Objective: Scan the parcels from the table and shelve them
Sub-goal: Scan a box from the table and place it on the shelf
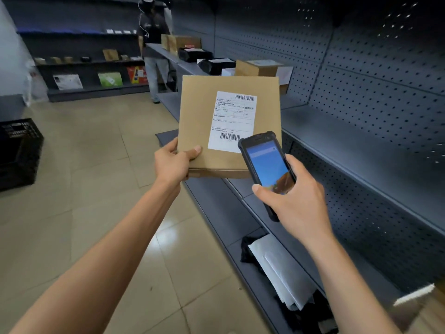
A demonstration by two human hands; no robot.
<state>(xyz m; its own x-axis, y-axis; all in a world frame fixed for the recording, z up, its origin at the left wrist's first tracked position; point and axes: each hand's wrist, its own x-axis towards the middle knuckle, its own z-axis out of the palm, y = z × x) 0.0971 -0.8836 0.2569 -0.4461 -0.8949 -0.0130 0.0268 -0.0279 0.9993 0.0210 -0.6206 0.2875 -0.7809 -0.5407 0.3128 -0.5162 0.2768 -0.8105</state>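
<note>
The left hand [174,162] has its grip clamped on the near left corner of the box [226,126], held in the air at 12 o'clock; the right hand [296,198] grips the scanner [266,169], whose top edge overlaps the label [232,121]; open floor [79,165] lies at 9 o'clock; shelves [337,143] run along 3 o'clock; label print too small to read.

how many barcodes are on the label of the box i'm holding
2. One barcode sits at the label's top right; the other is near its bottom edge, just above the scanner. The scanner covers the label's lower right corner, so more may be hidden.
</note>
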